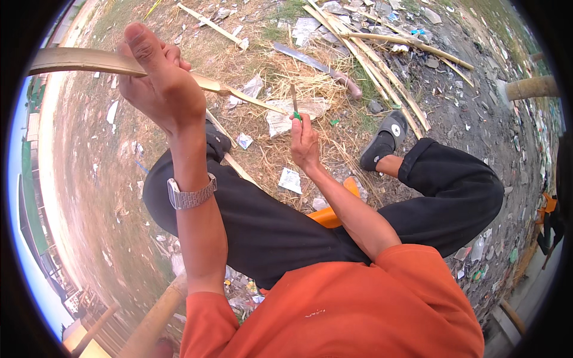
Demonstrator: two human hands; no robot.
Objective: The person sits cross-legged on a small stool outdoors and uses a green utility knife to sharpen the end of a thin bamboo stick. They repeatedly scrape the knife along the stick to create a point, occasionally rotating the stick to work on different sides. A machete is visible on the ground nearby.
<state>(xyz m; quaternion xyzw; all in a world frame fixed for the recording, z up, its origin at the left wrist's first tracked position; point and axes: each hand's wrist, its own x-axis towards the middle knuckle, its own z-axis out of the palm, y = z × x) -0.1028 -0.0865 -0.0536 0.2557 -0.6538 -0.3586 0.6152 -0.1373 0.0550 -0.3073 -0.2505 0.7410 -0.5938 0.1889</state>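
My left hand (160, 83), with a metal watch on its wrist, is raised and wrapped round a long split bamboo strip (71, 61). The strip runs off to the far left and narrows at its other end toward my right hand. My right hand (305, 142) grips a small knife (293, 100) by its green handle, blade pointing up and away from me. The strip's thin tip comes close to that handle; I cannot tell if they touch. Beyond both hands, a machete (307, 60) with a brownish handle lies on the straw.
A flat pale slab (283, 124) lies on the ground beyond my right hand. Several split bamboo pieces (382, 68) are piled at the far right. An orange seat (327, 218) shows between my legs. Thick bamboo poles stand at right (531, 89) and near left (156, 313). Litter covers the ground.
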